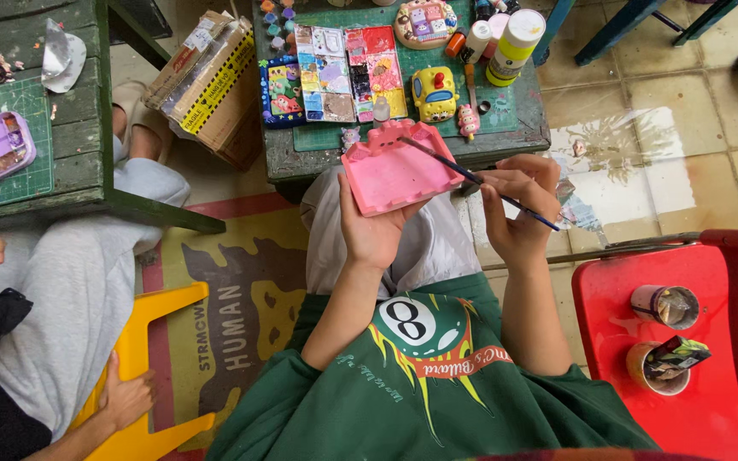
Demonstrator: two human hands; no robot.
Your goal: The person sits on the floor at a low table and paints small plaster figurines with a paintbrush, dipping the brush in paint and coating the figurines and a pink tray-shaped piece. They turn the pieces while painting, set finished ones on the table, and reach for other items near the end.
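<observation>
Green shirt (424,376) with a black billiard-ball print fills the bottom of the view, worn by the person whose head carries the camera. Above the lap, the left hand (373,230) cradles a pink tray-shaped figure (396,171) from beneath, fingers (345,198) curled up round its near-left edge. It looks like cast plaster: rigid, fairly light, brittle at the raised rim and probably wet with paint on top, so the underside and outer edges seem the safest places to hold. The right hand (518,205) pinches a thin paintbrush (476,181) between closed fingertips, its tip resting over the tray's upper right part.

Just beyond stands a small, worn green desk (533,128) with a cutting mat, carrying paint palettes (348,72), a yellow car figure (435,94), a round painted figure (425,21) and paint bottles (514,38). A cardboard box (211,81) sits on the tiled floor (685,145) beside it. At right, a red stool (676,341) holds two cups. At left, another person in grey sits on a yellow stool (151,358) by a second green desk (79,128).
</observation>
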